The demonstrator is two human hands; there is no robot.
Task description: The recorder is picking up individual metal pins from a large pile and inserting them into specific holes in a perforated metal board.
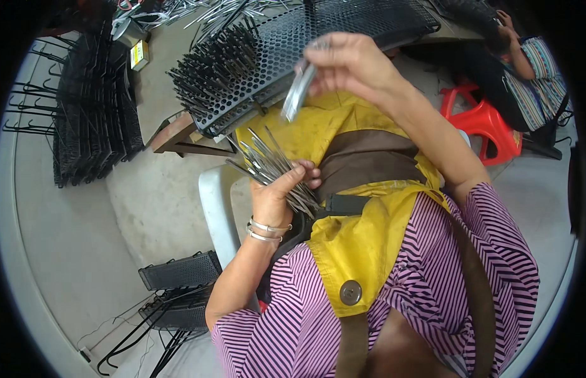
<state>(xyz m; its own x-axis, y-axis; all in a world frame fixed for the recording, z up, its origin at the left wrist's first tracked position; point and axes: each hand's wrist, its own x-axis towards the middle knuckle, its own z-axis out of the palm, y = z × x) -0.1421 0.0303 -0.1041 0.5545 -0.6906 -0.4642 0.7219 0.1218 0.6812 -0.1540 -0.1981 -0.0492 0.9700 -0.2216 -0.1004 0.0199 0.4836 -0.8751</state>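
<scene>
My left hand (279, 189), with two bangles at the wrist, is closed around a bundle of thin metal rods (261, 157) above my lap. The rods fan out at their upper ends. Higher up and to the right, my right hand (353, 63) pinches a shiny silver strip-like metal piece (295, 96). Motion smears it, so I cannot tell whether it is one piece or several rods together. Beyond my hands lies a black perforated metal rack (274, 69). Many dark rods (214, 72) stand upright in the holes at its left end.
More loose rods (227, 11) lie on the table (155, 94) at the back. Black mesh racks with hooks (85, 120) stack at the left; others (179, 277) sit on the floor at lower left. A red stool (485, 123) and a person in striped cloth (535, 82) are at the right.
</scene>
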